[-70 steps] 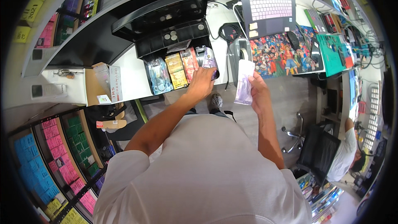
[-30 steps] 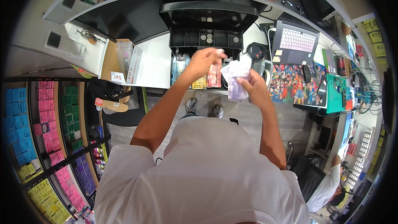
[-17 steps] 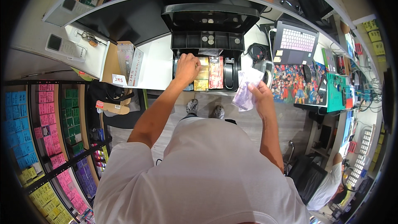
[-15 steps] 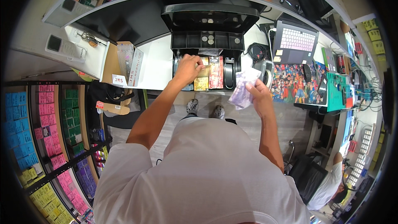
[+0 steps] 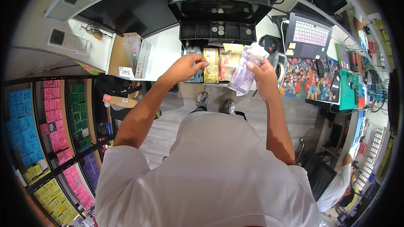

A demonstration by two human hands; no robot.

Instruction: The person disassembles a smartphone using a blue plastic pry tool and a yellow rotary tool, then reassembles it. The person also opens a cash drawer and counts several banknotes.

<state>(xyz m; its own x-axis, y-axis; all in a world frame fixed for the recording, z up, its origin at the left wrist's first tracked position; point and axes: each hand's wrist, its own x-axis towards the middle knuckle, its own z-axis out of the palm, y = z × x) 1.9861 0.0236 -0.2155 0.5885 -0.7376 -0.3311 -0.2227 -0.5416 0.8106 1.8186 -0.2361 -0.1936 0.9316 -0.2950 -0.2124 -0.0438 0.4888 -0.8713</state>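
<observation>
My right hand (image 5: 264, 75) is closed on a bunch of purple banknotes (image 5: 243, 72), held over the right end of an opened black cash box (image 5: 182, 31). A yellow banknote (image 5: 233, 47) sticks out beside the bunch at its upper left. Inside the box, yellow banknotes (image 5: 211, 69) lie next to red banknotes (image 5: 224, 61), which the held notes partly cover. My left hand (image 5: 184, 68) hovers at the box's left side over blue-grey banknotes (image 5: 195, 77). Its fingers are curled together, and no note shows between them.
Coins (image 5: 221, 30) sit in the box's upper tray (image 5: 192, 31). To the right are a laptop (image 5: 309, 38), coiled black cable (image 5: 269, 43) and colourful illustrated mat (image 5: 309, 77). An open cardboard box (image 5: 112, 59), keys (image 5: 94, 30) and a grey handset (image 5: 69, 42) stand left.
My left hand has drawn back leftward from the yellow notes. A yellow note now shows beside the purple bunch. My right hand has risen a little in view.
</observation>
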